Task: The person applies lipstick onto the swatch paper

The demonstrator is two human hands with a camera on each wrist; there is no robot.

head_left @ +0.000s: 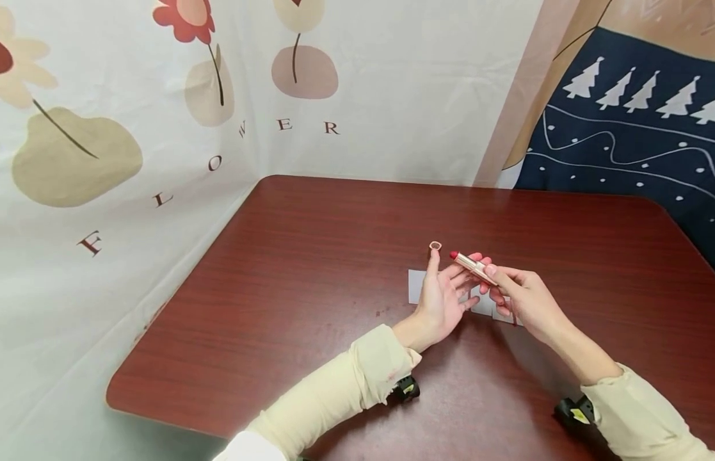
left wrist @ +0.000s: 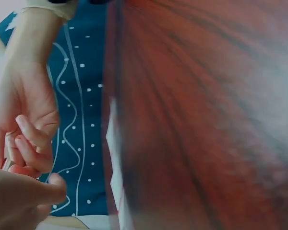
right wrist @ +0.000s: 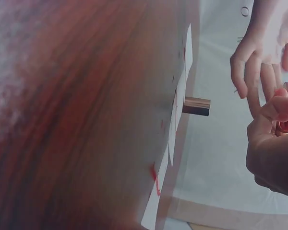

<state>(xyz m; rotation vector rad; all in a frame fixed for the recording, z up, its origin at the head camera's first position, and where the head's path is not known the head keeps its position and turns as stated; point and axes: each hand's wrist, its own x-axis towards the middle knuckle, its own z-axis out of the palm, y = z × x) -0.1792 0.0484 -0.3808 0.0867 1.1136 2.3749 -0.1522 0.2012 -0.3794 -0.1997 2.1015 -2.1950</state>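
Observation:
My right hand (head_left: 536,302) pinches a lipstick (head_left: 471,264) between thumb and fingers, its gold tube slanting up and left to a bare red tip. Beneath and beside it, my left hand (head_left: 440,307) is held palm up, fingers extended and thumb raised. Whether the lipstick touches the left fingers, I cannot tell. Just beyond the left thumb, a gold lipstick cap (head_left: 434,246) stands upright on the table; the right wrist view shows this cap (right wrist: 198,106) from the side. White paper pieces (head_left: 416,286) lie under the hands, partly hidden by them.
The reddish-brown table (head_left: 311,256) has rounded corners. A white flower-printed cloth (head_left: 392,128) hangs behind and to the left, and a navy cloth with white trees (head_left: 634,141) hangs at the right. Red marks (right wrist: 157,184) show on the paper in the right wrist view.

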